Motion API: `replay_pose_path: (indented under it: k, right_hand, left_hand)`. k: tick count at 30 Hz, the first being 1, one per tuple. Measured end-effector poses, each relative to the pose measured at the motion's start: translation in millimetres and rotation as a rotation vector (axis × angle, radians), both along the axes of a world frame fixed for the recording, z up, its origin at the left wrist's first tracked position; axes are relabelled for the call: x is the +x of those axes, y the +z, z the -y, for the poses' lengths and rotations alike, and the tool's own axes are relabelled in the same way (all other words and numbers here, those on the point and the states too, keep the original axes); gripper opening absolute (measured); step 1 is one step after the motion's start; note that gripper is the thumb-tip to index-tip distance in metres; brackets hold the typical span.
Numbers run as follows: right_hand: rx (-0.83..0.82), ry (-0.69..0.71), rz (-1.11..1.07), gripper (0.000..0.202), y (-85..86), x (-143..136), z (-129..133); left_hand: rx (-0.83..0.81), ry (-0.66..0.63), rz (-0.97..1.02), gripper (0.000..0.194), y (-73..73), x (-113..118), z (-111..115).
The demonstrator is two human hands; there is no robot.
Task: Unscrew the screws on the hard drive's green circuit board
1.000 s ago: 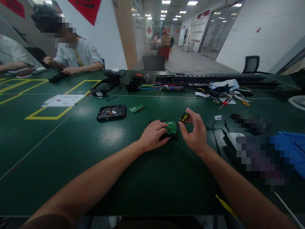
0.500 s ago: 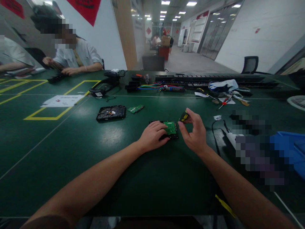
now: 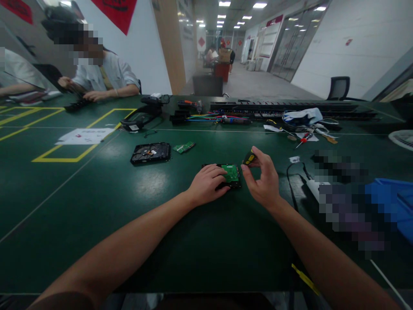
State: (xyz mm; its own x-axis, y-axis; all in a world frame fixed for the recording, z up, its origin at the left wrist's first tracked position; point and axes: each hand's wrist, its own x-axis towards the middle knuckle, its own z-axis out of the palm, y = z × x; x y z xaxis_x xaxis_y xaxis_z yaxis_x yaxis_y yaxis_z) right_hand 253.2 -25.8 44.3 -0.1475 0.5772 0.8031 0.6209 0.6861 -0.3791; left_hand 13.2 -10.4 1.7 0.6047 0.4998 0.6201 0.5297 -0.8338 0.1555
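Note:
A hard drive with a green circuit board (image 3: 231, 173) lies flat on the green table, its left part covered by my left hand (image 3: 208, 183). That hand grips the drive, fingers over the top and thumb along the near edge. My right hand (image 3: 263, 178) is closed around a screwdriver (image 3: 248, 158) with a black and yellow handle. The screwdriver is tilted, its lower end at the drive's right edge; the tip is too small to make out. Farther left lie a second hard drive (image 3: 150, 153) and a loose green circuit board (image 3: 184, 147).
Along the back are a power drill (image 3: 190, 104), coloured wires (image 3: 209, 117) and long black racks (image 3: 274, 107). A red screwdriver (image 3: 305, 138) lies near a white cloth (image 3: 303, 115). At the right is a blue bin (image 3: 392, 202). A co-worker (image 3: 103, 77) sits across the table at left.
Both hands stay in nearly the same place. The screwdriver's handle has shifted very slightly in my right hand.

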Motion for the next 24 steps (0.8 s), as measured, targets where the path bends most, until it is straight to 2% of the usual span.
replay_pose_path:
  k: [12, 19, 24]
  right_hand:
    - [-0.008, -0.010, -0.001, 0.067, 0.4, -1.2, 0.4]
    - [0.054, -0.113, 0.000, 0.065, -0.3, 1.9, -1.2]
    - [0.036, -0.092, -0.008, 0.066, -1.7, 0.6, -1.1]
  left_hand:
    - [0.010, 0.002, 0.004, 0.018, 0.2, -0.2, 0.3]
    - [-0.019, -0.003, -0.006, 0.017, 1.1, -1.0, 0.3]
    - [-0.020, -0.001, -0.001, 0.018, 1.5, -0.8, 0.4]
